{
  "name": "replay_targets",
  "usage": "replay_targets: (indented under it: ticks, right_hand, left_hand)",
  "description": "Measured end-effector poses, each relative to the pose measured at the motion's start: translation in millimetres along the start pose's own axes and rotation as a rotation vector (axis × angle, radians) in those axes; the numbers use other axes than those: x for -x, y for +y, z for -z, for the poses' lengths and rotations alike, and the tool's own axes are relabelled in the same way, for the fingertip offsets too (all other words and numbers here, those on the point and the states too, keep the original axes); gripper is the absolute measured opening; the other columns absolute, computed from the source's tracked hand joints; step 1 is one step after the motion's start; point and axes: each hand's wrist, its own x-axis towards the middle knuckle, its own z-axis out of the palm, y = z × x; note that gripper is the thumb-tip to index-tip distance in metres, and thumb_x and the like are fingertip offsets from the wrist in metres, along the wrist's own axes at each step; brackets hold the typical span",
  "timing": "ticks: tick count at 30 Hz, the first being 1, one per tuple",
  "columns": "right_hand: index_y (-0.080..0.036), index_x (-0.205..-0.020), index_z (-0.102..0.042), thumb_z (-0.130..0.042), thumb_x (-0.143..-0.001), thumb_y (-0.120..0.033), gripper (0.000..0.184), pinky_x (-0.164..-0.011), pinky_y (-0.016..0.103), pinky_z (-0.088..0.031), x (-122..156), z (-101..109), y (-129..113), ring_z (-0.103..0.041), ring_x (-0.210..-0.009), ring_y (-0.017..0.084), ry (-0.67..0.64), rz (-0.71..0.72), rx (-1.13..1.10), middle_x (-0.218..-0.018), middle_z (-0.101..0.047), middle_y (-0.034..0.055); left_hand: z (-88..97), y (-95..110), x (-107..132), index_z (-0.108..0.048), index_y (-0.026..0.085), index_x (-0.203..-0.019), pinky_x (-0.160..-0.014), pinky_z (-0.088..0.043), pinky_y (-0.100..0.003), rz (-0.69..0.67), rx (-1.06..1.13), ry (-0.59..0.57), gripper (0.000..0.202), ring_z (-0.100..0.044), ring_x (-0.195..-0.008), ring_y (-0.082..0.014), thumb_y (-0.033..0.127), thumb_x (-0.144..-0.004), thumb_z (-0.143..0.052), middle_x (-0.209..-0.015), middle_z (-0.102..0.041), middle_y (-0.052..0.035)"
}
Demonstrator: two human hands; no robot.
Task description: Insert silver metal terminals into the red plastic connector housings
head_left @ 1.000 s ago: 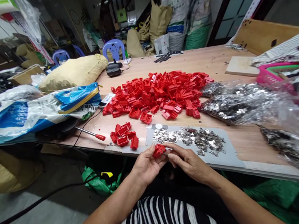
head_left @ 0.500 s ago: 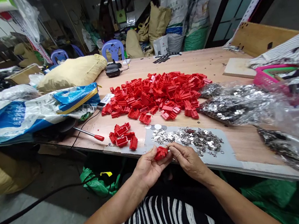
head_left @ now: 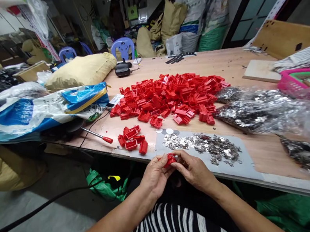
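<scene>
My left hand (head_left: pixel 154 175) and my right hand (head_left: pixel 195 170) meet at the table's front edge, both closed on one small red plastic part (head_left: pixel 169 160). Just beyond them a grey sheet (head_left: pixel 246 162) carries a scatter of small shiny metal pieces (head_left: pixel 204 145). A small group of red parts (head_left: pixel 132 140) lies left of the sheet. A big heap of the same red parts (head_left: pixel 169 97) covers the middle of the wooden table (head_left: pixel 254 143).
Clear plastic bags of metal pieces (head_left: pixel 261 110) lie to the right, with a pink basket (head_left: pixel 295 82) behind. A red-handled screwdriver (head_left: pixel 99 136), a blue-and-white sack (head_left: pixel 41 111) and a yellow sack (head_left: pixel 82 70) lie left. Sacks and blue chairs (head_left: pixel 122 48) stand at the back.
Both hands stay together on the red part; the fingers of my right hand have shifted slightly over it. The camera has tilted a little.
</scene>
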Motion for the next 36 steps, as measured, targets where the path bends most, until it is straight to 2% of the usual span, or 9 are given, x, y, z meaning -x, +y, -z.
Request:
replay_targets:
  ticks: [3, 6, 11, 16, 21, 26, 28, 31, 36]
  right_hand:
    - [-0.023, -0.124, -0.048, -0.050, -0.092, -0.034, 0.034, -0.068, 0.028, -0.047, -1.6, -4.8, 1.4, -0.060, -0.071, 0.017, -0.083, 0.005, -0.023, -0.081, -0.063, 0.0009]
    - [-0.024, -0.133, -0.042, -0.052, -0.091, -0.036, 0.045, -0.066, 0.027, -0.048, -3.2, -7.7, 3.0, -0.057, -0.066, 0.015, -0.114, 0.000, -0.028, -0.081, -0.061, -0.0003]
    - [-0.029, -0.136, -0.039, -0.059, -0.086, -0.039, 0.054, -0.069, 0.031, -0.052, -16.7, -11.3, 2.7, -0.055, -0.062, 0.013, -0.100, 0.052, 0.027, -0.111, -0.060, 0.0059]
    - [-0.035, -0.145, -0.026, -0.066, -0.079, -0.029, 0.078, -0.088, 0.040, -0.051, -53.7, -22.5, -6.9, -0.063, -0.098, 0.022, -0.165, 0.112, 0.135, -0.146, -0.034, 0.0090]
    - [-0.038, -0.149, -0.016, -0.071, -0.072, -0.022, 0.096, -0.102, 0.047, -0.041, -99.9, -35.4, -14.1, -0.036, -0.135, 0.032, -0.216, 0.132, 0.240, -0.153, -0.023, 0.0099]
    - [-0.032, -0.151, -0.010, -0.079, -0.065, -0.029, 0.110, -0.108, 0.047, -0.032, -138.8, -40.9, -12.0, -0.026, -0.140, 0.032, -0.363, 0.094, 0.234, -0.154, -0.018, 0.0148]
    - [-0.029, -0.152, -0.008, -0.082, -0.060, -0.033, 0.117, -0.110, 0.048, -0.029, -150.3, -40.8, -12.4, -0.022, -0.141, 0.032, -0.425, 0.108, 0.227, -0.154, -0.020, 0.0163]
    - [-0.025, -0.152, -0.013, -0.084, -0.056, -0.034, 0.120, -0.109, 0.047, -0.030, -161.6, -40.0, -16.8, -0.026, -0.139, 0.033, -0.486, 0.105, 0.236, -0.151, -0.026, 0.0176]
    - [-0.023, -0.143, -0.037, -0.082, -0.059, -0.033, 0.096, -0.104, 0.040, -0.037, -163.9, -40.8, -26.9, -0.045, -0.126, 0.030, -0.561, 0.133, 0.235, -0.141, -0.041, 0.0133]
  left_hand:
    - [10.5, 9.7, 4.8, -0.060, 0.013, -0.070, -0.080, -0.049, -0.028, -0.117, -0.159, 0.021, 0.022, -0.063, -0.075, -0.0131, 0.027, -0.070, -0.077, -0.077, -0.068, -0.0031]
    - [32.8, 29.1, 9.2, -0.062, 0.014, -0.072, -0.073, -0.046, -0.024, -0.372, -0.402, 0.132, 0.021, -0.060, -0.073, -0.0110, 0.030, -0.070, -0.076, -0.083, -0.067, -0.0020]
    - [87.3, 67.6, 19.9, -0.064, 0.015, -0.070, -0.063, -0.044, -0.022, -0.599, -0.692, 0.366, 0.019, -0.057, -0.075, -0.0128, 0.032, -0.067, -0.074, -0.093, -0.063, -0.0045]
    - [114.3, 92.9, 30.4, -0.066, 0.021, -0.091, -0.088, -0.046, -0.033, -0.699, -0.789, 0.615, 0.031, -0.054, -0.106, -0.0219, 0.022, -0.061, -0.075, -0.115, -0.054, -0.0064]
    - [104.9, 95.0, 28.6, -0.061, 0.027, -0.106, -0.104, -0.036, -0.043, -0.651, -0.724, 0.611, 0.045, -0.038, -0.130, -0.0287, 0.019, -0.064, -0.075, -0.134, -0.043, -0.0065]
    - [92.8, 74.5, 15.8, -0.050, 0.029, -0.117, -0.101, -0.041, -0.042, -0.600, -0.480, 0.529, 0.058, -0.048, -0.119, -0.0251, 0.025, -0.066, -0.077, -0.128, -0.046, -0.0076]
    - [88.6, 66.2, 11.8, -0.049, 0.027, -0.111, -0.095, -0.046, -0.045, -0.550, -0.329, 0.549, 0.049, -0.050, -0.115, -0.0247, 0.031, -0.070, -0.075, -0.121, -0.048, -0.0078]
    - [84.1, 61.3, 6.9, -0.048, 0.023, -0.101, -0.087, -0.051, -0.053, -0.351, -0.062, 0.556, 0.039, -0.049, -0.116, -0.0290, 0.044, -0.075, -0.069, -0.120, -0.048, -0.0107]
    - [82.4, 73.9, -6.1, -0.048, 0.022, -0.120, -0.086, -0.044, -0.068, -0.039, 0.253, 0.423, 0.060, -0.048, -0.121, -0.0380, 0.063, -0.078, -0.055, -0.127, -0.048, -0.0176]
